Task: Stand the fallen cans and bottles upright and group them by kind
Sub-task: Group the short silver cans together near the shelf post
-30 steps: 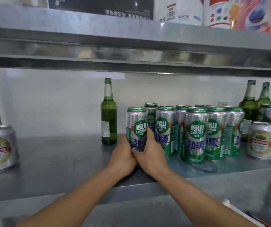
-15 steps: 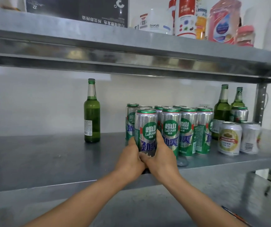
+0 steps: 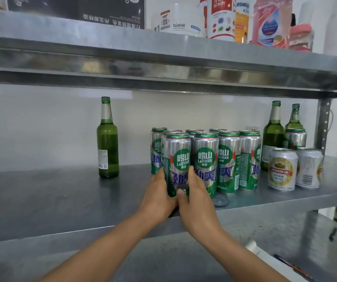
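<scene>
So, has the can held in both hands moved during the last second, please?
Yes: the held can moved right, away from the lone green bottle, toward the other cans.

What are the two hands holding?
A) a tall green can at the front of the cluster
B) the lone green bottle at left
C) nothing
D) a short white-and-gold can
A: the left hand and the right hand both curl round the lower part of the tall green can.
</scene>
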